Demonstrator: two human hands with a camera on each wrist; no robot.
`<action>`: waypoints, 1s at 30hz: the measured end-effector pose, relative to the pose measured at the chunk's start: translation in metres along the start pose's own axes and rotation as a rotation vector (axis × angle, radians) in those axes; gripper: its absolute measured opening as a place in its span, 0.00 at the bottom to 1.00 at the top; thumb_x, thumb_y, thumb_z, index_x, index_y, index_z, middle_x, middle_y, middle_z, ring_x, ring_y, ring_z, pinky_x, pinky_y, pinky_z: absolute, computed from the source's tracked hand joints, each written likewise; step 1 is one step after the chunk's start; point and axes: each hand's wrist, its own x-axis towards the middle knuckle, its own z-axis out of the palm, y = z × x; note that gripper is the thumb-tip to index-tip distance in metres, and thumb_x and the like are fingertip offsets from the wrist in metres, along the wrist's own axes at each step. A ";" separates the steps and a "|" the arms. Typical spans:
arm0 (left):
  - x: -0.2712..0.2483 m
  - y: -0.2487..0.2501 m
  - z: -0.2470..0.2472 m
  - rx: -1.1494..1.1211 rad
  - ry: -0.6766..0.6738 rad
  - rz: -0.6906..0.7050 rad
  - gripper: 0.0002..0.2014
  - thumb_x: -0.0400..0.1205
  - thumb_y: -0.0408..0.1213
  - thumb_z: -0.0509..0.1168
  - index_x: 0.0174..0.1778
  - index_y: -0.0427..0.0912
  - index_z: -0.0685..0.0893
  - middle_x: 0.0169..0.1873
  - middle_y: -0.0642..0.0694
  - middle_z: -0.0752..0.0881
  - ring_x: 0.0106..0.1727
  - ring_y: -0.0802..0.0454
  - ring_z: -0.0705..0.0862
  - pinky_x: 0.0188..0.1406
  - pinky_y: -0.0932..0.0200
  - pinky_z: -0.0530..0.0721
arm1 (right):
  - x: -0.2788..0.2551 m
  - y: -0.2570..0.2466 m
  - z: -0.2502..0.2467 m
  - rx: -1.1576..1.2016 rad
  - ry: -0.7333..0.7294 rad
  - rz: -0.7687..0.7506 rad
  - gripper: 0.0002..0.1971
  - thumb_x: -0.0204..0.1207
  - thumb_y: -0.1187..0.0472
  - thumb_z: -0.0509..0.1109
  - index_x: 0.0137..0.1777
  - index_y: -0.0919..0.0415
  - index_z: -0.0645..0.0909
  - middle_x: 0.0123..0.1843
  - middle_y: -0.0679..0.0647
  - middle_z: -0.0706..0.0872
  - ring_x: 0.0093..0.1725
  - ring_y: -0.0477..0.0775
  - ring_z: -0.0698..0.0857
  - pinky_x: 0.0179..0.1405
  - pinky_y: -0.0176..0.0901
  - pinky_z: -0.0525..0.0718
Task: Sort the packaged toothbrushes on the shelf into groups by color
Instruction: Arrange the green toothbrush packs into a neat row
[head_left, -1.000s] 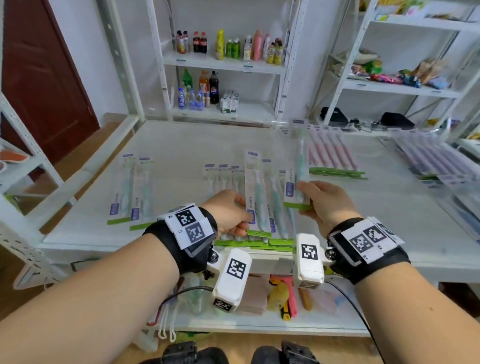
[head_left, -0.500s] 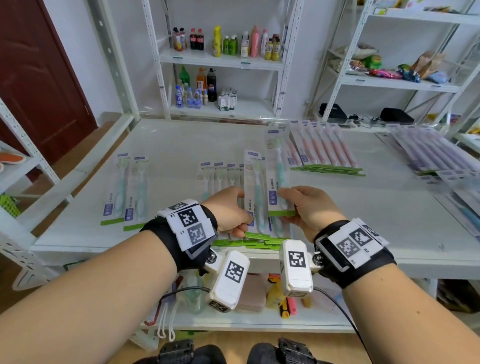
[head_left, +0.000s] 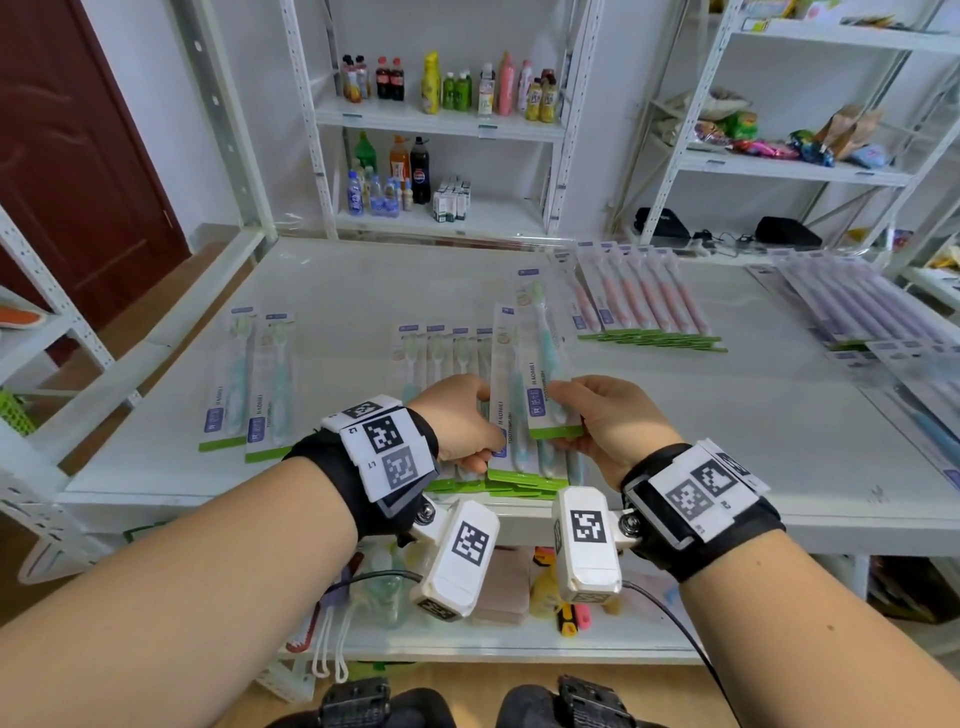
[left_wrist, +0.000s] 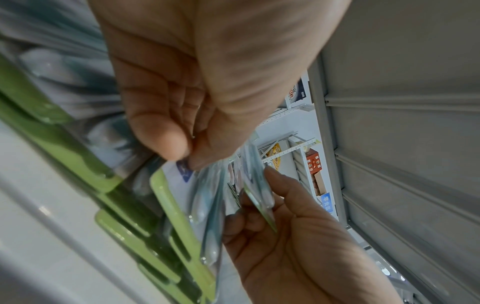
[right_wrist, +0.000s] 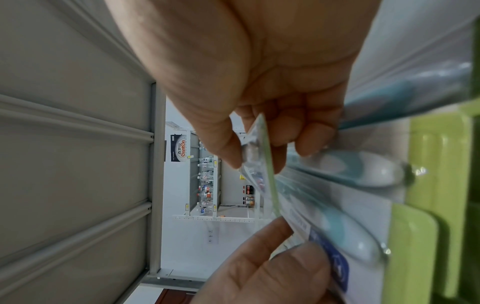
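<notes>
Behind left hand, teal packs half-hidden

A dark red door stands at the left. On the white rack behind, drink bottles line an upper level, with more bottles and small cartons below. Snack bags fill the right rack, above two black pouches.

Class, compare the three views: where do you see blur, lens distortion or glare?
Head view: sharp, but white shelf uprights lean and bow toward the edges. Left wrist view: green-edged toothbrush packs smear with blur. Right wrist view: clear plastic blister carries glare spots, while the distant shelves look sharper than the right hand.
</notes>
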 end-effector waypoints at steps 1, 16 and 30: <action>0.000 0.000 0.000 0.011 -0.002 0.002 0.25 0.78 0.28 0.67 0.71 0.40 0.70 0.46 0.37 0.88 0.31 0.49 0.85 0.41 0.54 0.88 | 0.000 0.000 0.000 -0.003 -0.003 0.000 0.08 0.76 0.61 0.71 0.44 0.67 0.83 0.40 0.63 0.91 0.38 0.60 0.89 0.39 0.49 0.85; 0.007 0.000 -0.014 -0.214 0.179 0.116 0.12 0.84 0.34 0.60 0.57 0.32 0.82 0.33 0.44 0.85 0.23 0.56 0.82 0.24 0.63 0.83 | -0.007 -0.015 0.014 -0.080 -0.019 -0.035 0.11 0.75 0.59 0.73 0.32 0.59 0.79 0.38 0.63 0.84 0.32 0.57 0.78 0.28 0.41 0.76; 0.011 -0.014 -0.037 -0.367 0.211 0.001 0.06 0.80 0.28 0.65 0.38 0.38 0.81 0.22 0.45 0.79 0.17 0.58 0.74 0.15 0.69 0.77 | -0.001 -0.016 0.010 -0.298 0.150 -0.202 0.03 0.75 0.59 0.72 0.47 0.52 0.86 0.47 0.47 0.88 0.43 0.44 0.83 0.48 0.38 0.78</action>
